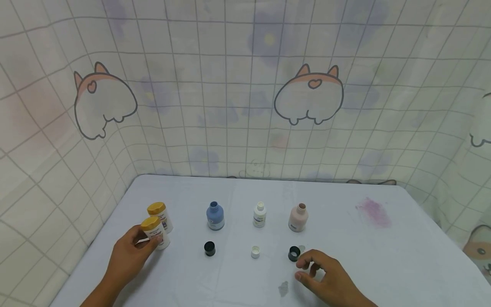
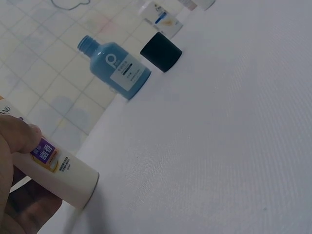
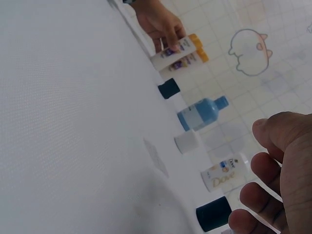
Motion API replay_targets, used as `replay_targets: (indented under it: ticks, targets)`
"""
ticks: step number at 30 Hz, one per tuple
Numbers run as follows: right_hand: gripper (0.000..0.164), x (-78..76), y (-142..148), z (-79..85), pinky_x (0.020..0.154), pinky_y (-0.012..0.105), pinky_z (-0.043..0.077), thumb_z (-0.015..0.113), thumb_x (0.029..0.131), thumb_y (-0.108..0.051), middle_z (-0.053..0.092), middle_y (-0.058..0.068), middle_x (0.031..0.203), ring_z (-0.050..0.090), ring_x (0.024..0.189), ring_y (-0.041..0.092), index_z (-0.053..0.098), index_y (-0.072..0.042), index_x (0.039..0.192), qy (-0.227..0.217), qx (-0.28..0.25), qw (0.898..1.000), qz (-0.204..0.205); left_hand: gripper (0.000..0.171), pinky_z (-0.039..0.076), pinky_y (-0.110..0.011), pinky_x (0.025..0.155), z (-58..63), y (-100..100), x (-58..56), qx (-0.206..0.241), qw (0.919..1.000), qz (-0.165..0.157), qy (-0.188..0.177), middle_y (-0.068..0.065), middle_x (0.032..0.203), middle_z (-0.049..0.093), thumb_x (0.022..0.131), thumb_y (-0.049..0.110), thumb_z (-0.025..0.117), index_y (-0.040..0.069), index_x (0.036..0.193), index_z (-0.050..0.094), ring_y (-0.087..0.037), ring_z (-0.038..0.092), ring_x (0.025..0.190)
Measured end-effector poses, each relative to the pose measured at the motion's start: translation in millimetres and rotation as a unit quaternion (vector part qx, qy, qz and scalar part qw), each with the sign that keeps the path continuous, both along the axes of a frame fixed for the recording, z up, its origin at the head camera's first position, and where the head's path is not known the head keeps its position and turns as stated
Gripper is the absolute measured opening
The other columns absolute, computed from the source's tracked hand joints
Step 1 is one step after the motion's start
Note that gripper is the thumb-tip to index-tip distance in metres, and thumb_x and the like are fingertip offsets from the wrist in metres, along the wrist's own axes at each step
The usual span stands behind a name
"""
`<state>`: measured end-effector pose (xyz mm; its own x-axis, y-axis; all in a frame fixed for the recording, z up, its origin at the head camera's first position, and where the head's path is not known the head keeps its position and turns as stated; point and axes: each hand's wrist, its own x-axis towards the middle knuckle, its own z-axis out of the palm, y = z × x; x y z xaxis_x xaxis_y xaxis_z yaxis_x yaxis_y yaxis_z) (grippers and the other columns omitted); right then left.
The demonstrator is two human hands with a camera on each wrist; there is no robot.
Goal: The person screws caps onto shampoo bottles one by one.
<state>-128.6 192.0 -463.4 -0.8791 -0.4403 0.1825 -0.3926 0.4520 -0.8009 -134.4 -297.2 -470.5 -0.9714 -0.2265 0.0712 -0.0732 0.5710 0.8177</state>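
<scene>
My left hand (image 1: 132, 253) grips a white bottle with a yellow cap (image 1: 156, 233) at the left of the table, thumb across its front label. Right behind it stands a similar yellow-capped bottle (image 1: 164, 219). In the left wrist view, the held white bottle (image 2: 66, 175) tilts in the frame and its top is cut off. My right hand (image 1: 326, 275) hovers at the front right, fingers loosely bent and holding nothing. Its fingertips are close to a black cap (image 1: 294, 253); whether they touch it I cannot tell.
Uncapped bottles stand in a row: blue (image 1: 215, 217), small white (image 1: 259, 215) and pinkish (image 1: 298, 218). Before them lie another black cap (image 1: 209, 248) and a white cap (image 1: 255, 252). A grey patch (image 1: 283, 289) and a pink stain (image 1: 375, 212) mark the white tabletop (image 1: 230, 281).
</scene>
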Motion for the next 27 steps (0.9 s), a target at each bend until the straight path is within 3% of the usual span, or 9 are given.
replay_targets:
  ticks: [11,15,21,27]
  targets:
    - [0.02,-0.3,-1,-1.4,0.064,0.025,0.05,0.066,0.087,-0.033,0.061,-0.004,0.095,0.056,0.078,0.011,0.059,-0.021,0.102,0.026,-0.004,1.0,0.005,0.068,0.056,-0.026,0.073,0.0,0,0.2,-0.025,0.9997,0.004,-0.005,-0.017,0.118,0.059,0.079,0.051,0.069,0.009,0.127,0.047,-0.029,0.063,0.1]
    - [0.019,-0.7,-1,-1.3,0.064,0.026,0.05,0.066,0.087,-0.033,0.061,-0.005,0.094,0.056,0.078,0.01,0.059,-0.021,0.101,0.03,0.002,1.0,-0.001,0.07,0.054,-0.025,0.075,1.3,-2,1.7,-0.057,0.9979,0.004,0.029,-0.013,0.116,0.059,0.08,0.048,0.07,0.009,0.131,0.044,-0.027,0.062,0.1]
    - [0.022,0.3,-1,1.8,0.065,0.025,0.05,0.066,0.086,-0.036,0.061,-0.007,0.095,0.055,0.078,0.011,0.059,-0.022,0.101,0.002,0.005,1.0,-0.01,0.063,0.049,-0.018,0.082,10.9,-4,4.7,-0.094,0.9917,0.011,0.087,-0.008,0.117,0.058,0.084,0.038,0.069,0.009,0.134,0.043,-0.02,0.06,0.099]
    - [0.023,-0.4,-1,1.1,0.066,0.025,0.05,0.067,0.086,-0.038,0.06,-0.009,0.095,0.056,0.079,0.011,0.059,-0.022,0.1,-0.01,0.011,1.0,-0.015,0.058,0.043,-0.007,0.083,26.2,-4,5.7,-0.089,0.9874,0.004,0.131,-0.003,0.118,0.058,0.085,0.03,0.071,0.009,0.132,0.044,0.0,0.056,0.099]
